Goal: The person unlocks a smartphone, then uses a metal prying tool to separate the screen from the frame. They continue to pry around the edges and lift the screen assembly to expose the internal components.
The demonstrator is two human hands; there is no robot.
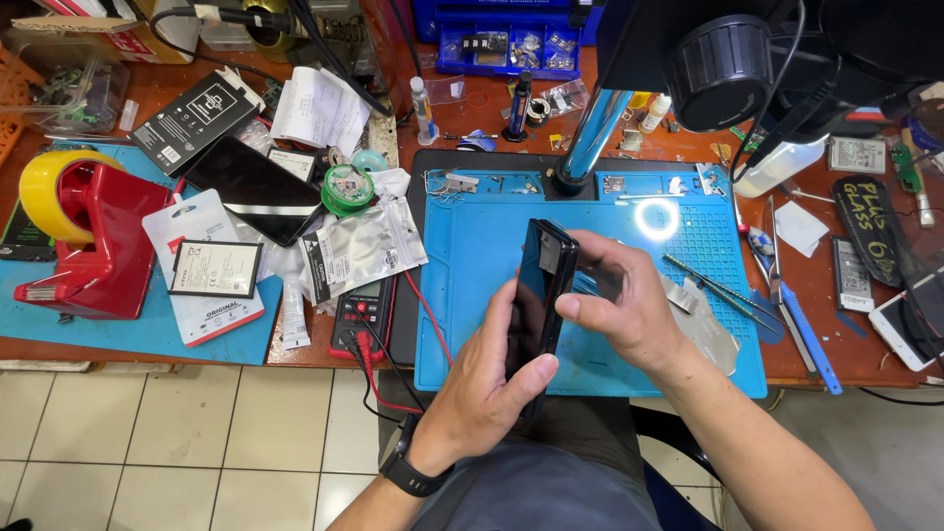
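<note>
a: where's the phone?

b: the black phone (pixel 539 295) is held on edge above the blue mat (pixel 472 324), near the front of the surface. the left hand (pixel 487 388) wraps its lower end, thumb pressed over the front. the right hand (pixel 619 300) pinches the upper end, fingers closed on it.

a: what's around it?

b: a microscope post (pixel 590 138) stands at the back of the mat, and a black lens head (pixel 723 84) hangs over the right. tweezers (pixel 713 287) lie just right of the right hand. a multimeter (pixel 362 317) with red and black leads sits off the mat's left edge, beside silver bags (pixel 359 246).

a: and further out?

b: a red tape dispenser (pixel 93 246) with a yellow roll at far left, a dark tablet (pixel 251 187) behind the bags. the wooden surface (pixel 816 305) is crowded; pale floor tiles (pixel 177 442) show below.
</note>
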